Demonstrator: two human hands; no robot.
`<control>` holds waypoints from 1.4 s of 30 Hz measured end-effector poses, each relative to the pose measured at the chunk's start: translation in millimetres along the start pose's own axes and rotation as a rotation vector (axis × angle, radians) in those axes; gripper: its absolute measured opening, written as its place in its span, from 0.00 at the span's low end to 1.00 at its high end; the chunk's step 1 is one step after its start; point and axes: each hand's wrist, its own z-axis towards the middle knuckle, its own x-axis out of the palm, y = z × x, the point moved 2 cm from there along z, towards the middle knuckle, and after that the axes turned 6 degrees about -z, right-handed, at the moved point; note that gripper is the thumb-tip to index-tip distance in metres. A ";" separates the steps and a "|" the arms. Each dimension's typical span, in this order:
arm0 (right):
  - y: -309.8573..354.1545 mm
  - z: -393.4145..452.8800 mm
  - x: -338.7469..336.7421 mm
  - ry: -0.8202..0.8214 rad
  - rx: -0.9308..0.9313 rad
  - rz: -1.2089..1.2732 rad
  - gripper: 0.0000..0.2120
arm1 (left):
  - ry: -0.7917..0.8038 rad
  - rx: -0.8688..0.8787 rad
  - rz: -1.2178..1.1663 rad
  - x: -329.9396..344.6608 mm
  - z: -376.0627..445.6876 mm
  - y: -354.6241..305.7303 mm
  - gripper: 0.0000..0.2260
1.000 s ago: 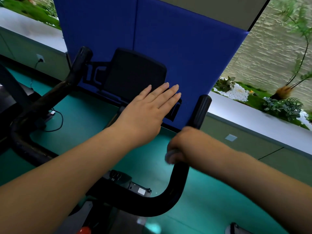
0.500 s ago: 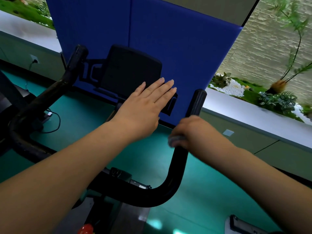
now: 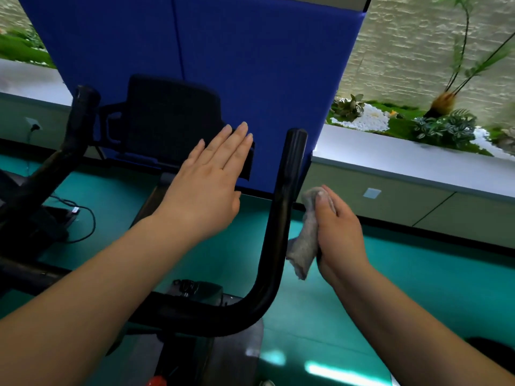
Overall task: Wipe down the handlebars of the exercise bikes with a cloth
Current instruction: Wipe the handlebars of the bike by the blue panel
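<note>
An exercise bike fills the middle of the head view. Its right black handlebar rises from a curved bend to a rounded tip. Its left handlebar stands at the left. A black console sits between them. My left hand lies flat with straight fingers against the console's lower right edge. My right hand grips a grey cloth just right of the right handlebar, apart from the bar.
A blue padded panel stands behind the bike. A white ledge with plants and pebbles runs at the right. The floor is teal. A black cable lies at the left beside another machine's base.
My right hand slid up the right handlebar with the cloth, then came off it to the right, and the cloth now shows. My left hand stayed on the console.
</note>
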 end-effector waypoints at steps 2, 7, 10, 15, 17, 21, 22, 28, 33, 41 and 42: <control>-6.3 3.2 12.3 0.104 0.165 0.162 0.14 | -0.001 -0.002 -0.010 -0.1 -0.2 -0.7 0.38; -29.2 -29.7 16.4 0.199 0.237 0.128 0.18 | 0.020 -0.002 0.008 -0.3 1.4 -3.0 0.39; -32.7 -32.9 15.0 0.207 0.236 0.051 0.17 | 0.022 -0.021 0.002 -0.2 1.7 -3.8 0.40; -10.2 -7.8 19.4 0.119 0.157 0.060 0.16 | 0.033 -0.033 0.017 -0.8 2.7 -4.0 0.40; -13.5 -12.4 20.1 0.131 0.178 0.077 0.18 | 0.039 -0.047 0.009 -0.1 2.4 -5.2 0.41; -35.7 -39.6 21.8 0.276 0.408 0.130 0.23 | 0.030 -0.062 0.002 1.6 2.4 -7.3 0.41; -38.3 -40.5 21.8 0.287 0.438 0.145 0.24 | 0.027 -0.061 0.008 1.8 2.5 -7.4 0.41; -21.6 -21.2 18.9 0.198 0.272 0.111 0.20 | 0.040 -0.068 0.025 0.3 2.7 -7.8 0.41; -40.5 -47.1 16.8 0.069 0.055 0.059 0.11 | 0.039 -0.087 0.003 0.3 2.4 -12.6 0.41; -50.5 -72.4 1.2 -0.086 -0.645 -0.308 0.18 | 0.036 -0.069 0.015 -5.0 -6.4 -14.1 0.39; -50.6 -74.8 0.4 -0.073 -0.677 -0.322 0.18 | 0.037 -0.075 0.007 -4.8 -8.4 -14.7 0.39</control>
